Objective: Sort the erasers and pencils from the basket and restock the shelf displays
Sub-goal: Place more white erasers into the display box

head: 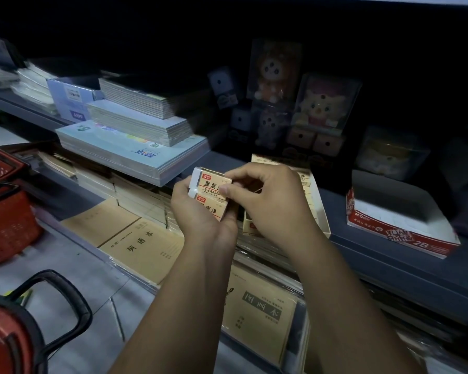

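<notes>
One camera sits on the person's head. It looks forward and down at the long dark grey shelf, from very close. The left hand and right hand, holding the small cream paper-wrapped erasers, fill the middle. A red plastic basket shows near left, a red and white cardboard box far right.

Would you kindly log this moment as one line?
left hand: holds cream paper-sleeved erasers | right hand: pinches top eraser | cream display box: behind hands
</notes>
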Demonstrator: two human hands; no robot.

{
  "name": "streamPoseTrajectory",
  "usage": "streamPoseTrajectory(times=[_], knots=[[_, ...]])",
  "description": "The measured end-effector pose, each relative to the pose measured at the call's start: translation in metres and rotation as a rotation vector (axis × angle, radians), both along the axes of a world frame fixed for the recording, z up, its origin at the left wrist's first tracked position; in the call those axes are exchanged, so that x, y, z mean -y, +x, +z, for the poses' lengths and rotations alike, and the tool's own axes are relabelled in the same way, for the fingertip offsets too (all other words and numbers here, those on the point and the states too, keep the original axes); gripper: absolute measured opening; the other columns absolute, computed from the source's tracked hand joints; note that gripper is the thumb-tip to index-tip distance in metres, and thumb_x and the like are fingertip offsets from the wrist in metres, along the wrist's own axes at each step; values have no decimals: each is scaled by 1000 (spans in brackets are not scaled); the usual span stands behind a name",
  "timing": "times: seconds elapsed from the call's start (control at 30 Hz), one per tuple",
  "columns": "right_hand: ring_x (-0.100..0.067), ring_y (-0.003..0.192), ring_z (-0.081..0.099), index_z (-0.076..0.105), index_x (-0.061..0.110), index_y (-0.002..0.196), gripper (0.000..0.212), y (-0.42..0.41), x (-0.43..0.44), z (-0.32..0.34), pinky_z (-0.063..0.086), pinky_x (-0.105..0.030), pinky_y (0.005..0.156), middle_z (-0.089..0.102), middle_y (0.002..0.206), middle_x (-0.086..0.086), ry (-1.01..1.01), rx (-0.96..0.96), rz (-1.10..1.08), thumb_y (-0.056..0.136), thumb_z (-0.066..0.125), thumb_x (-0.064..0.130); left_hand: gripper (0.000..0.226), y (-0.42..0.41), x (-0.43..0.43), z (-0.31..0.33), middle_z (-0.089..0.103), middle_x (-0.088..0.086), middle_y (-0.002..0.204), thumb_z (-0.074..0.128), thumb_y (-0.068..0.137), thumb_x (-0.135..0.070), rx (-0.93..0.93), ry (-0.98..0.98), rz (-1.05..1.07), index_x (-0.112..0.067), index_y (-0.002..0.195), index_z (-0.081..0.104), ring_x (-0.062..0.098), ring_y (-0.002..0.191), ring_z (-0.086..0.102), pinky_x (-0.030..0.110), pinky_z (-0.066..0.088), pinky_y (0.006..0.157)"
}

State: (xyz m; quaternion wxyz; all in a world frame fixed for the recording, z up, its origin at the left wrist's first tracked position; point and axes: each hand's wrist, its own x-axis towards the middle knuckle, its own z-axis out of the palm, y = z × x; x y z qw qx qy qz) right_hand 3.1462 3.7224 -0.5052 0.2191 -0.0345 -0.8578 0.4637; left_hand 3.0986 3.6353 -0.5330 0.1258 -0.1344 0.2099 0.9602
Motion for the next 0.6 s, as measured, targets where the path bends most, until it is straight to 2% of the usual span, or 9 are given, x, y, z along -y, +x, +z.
streamPoseTrajectory(times=[0.13, 0.23, 0.33, 0.4, 0.47, 0.53, 0.6], knots=[[2, 70, 66, 79, 24, 88, 10, 0, -2, 1, 44, -7, 60, 72, 76, 8, -82, -1, -2, 84, 81, 15, 44, 3, -1, 3, 70, 24, 110, 51, 90, -25, 46, 11, 5, 3, 120, 67, 39, 112, 69, 47, 57, 95], [0, 60, 63, 78, 21, 86, 10, 1, -6, 5, 49, -18, 56, 73, 75, 4, -182, 3, -12, 85, 79, 11, 32, 7, -2, 5, 73, 16, 104, 52, 92, -25, 95, 26, 10, -5, 109, 71, 32, 108, 72, 41, 58, 92], [-9, 62, 67, 77, 19, 88, 8, 4, -15, 10, 55, -25, 56, 75, 80, -3, -321, -7, -78, 88, 77, 10, 31, 10, -1, 7, 74, 15, 108, 54, 94, -27, 138, 25, 31, -7, 112, 70, 31, 100, 72, 40, 61, 84], [-11, 73, 72, 77, 23, 88, 7, 6, -27, 11, 60, -31, 66, 76, 86, 1, -294, -37, -179, 90, 76, 16, 29, 12, 0, 10, 71, 16, 108, 57, 95, -28, 155, 36, 39, -7, 112, 67, 33, 100, 69, 43, 63, 81], [-5, 79, 72, 77, 27, 88, 7, 9, -40, 11, 60, -32, 73, 75, 87, 9, -216, -53, -296, 92, 73, 22, 28, 13, 0, 11, 69, 17, 108, 59, 95, -28, 164, 39, 33, -7, 111, 65, 34, 100, 68, 44, 63, 80], [-1, 76, 70, 76, 28, 88, 10, 13, -51, 11, 59, -30, 73, 73, 84, 13, -202, -64, -398, 93, 71, 23, 29, 15, 0, 12, 68, 18, 109, 59, 95, -28, 165, 44, 23, -6, 113, 65, 35, 100, 68, 44, 63, 80], [-5, 78, 69, 76, 28, 86, 12, 16, -61, 10, 61, -35, 75, 72, 83, 13, -218, -70, -472, 93, 70, 21, 30, 16, -1, 12, 68, 18, 110, 60, 95, -29, 168, 44, 15, -6, 114, 64, 35, 100, 68, 44, 63, 80]])
